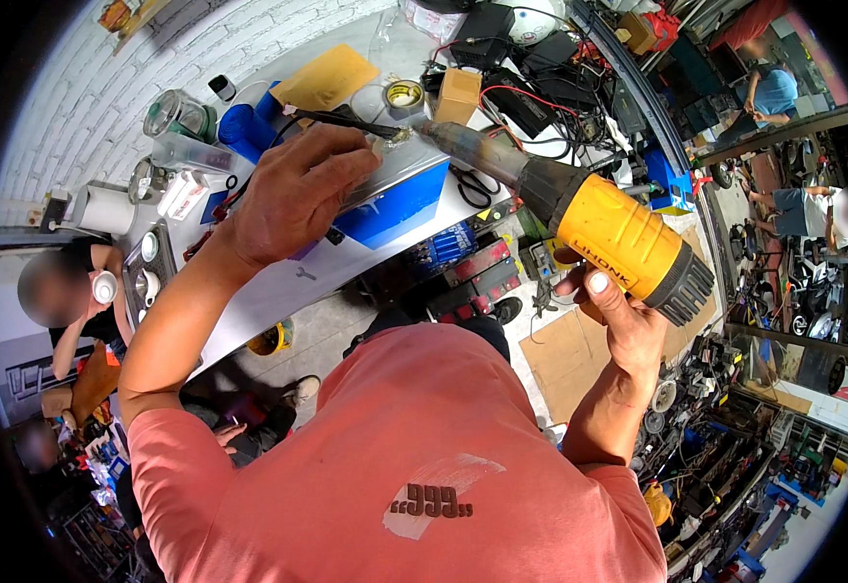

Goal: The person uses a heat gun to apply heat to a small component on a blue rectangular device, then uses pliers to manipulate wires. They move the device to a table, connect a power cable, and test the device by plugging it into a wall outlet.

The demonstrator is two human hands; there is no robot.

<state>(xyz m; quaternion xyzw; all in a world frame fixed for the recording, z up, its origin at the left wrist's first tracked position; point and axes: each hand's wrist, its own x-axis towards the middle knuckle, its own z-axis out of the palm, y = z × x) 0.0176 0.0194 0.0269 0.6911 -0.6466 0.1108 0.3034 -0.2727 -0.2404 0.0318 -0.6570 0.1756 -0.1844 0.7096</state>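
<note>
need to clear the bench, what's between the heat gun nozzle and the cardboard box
Nothing in the head view: the heat gun nozzle tip sits right under the cardboard box.

A cluttered repair workshop: wired electronics [531, 92] crowd the workbench [278, 282], tool-laden shelves [725, 476] alongside

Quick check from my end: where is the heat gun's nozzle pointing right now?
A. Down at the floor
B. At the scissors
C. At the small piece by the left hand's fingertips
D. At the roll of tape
C: the right hand grips the yellow heat gun, and its nozzle ends at the small piece that the left hand holds on the workbench.
</note>
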